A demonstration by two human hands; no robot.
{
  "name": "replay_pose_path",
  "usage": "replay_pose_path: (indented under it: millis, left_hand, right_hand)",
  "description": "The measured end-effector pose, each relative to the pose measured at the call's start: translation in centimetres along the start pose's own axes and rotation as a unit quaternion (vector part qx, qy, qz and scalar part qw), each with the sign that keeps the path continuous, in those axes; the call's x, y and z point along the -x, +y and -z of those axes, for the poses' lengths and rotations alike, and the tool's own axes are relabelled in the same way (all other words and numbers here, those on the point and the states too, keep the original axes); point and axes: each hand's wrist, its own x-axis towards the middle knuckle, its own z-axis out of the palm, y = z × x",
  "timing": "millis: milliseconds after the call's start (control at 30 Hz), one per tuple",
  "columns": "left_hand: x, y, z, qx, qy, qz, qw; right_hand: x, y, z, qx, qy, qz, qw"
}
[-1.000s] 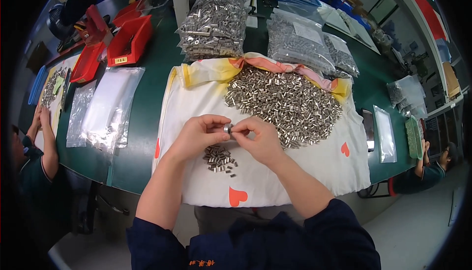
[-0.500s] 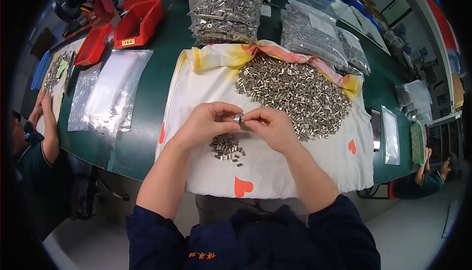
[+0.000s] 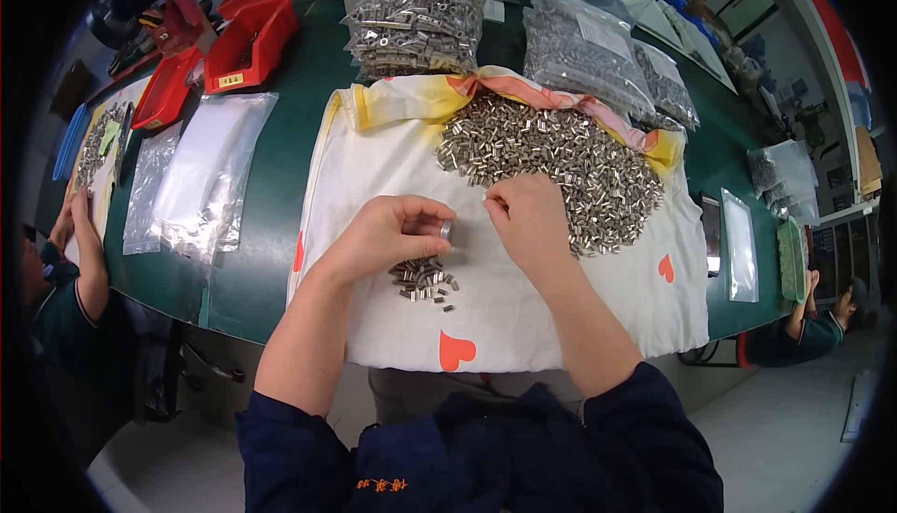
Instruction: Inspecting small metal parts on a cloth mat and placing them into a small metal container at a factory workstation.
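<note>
My left hand (image 3: pixel 400 229) grips a short, round metal piece (image 3: pixel 447 230) between thumb and fingers, its round end turned to the right. Just below that hand, a small heap of short metal cylinders (image 3: pixel 420 279) lies on a white cloth (image 3: pixel 523 326) printed with red hearts. My right hand (image 3: pixel 528 219) is closed, fingertips pinched together, at the near left edge of a large pile of the same small cylinders (image 3: pixel 598 177). Whatever its fingertips hold, if anything, is too small to tell. The two hands are apart.
Behind the cloth stand clear bags of metal parts (image 3: pixel 416 13) and more bags (image 3: pixel 584 50). Red bins (image 3: pixel 252 41) and flat plastic bags (image 3: pixel 210 172) lie left on the green table (image 3: pixel 280 214). A phone (image 3: pixel 711 233) lies right. Co-workers sit at both sides.
My right hand has drawn away from the round metal piece, up and to the right toward the large pile. My left hand keeps its hold on the piece.
</note>
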Motion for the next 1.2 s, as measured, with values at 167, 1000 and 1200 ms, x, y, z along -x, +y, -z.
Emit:
replay_pose_path:
  millis: [167, 1000, 1200]
  left_hand:
    - [-0.1, 0.1, -0.1, 0.011, 0.012, -0.006, 1.0]
    - [-0.4, -0.6, 0.0, 0.016, 0.052, -0.039, 0.998]
    - [0.0, 0.1, -0.1, -0.017, 0.046, -0.025, 0.998]
  right_hand:
    - [-0.1, -0.9, -0.1, 0.059, -0.024, -0.015, 0.998]
    - [0.5, -3.1, 0.3, -0.273, -0.013, 0.004, 0.962]
    - [0.4, -3.2, 0.5, -0.322, -0.066, -0.053, 0.943]
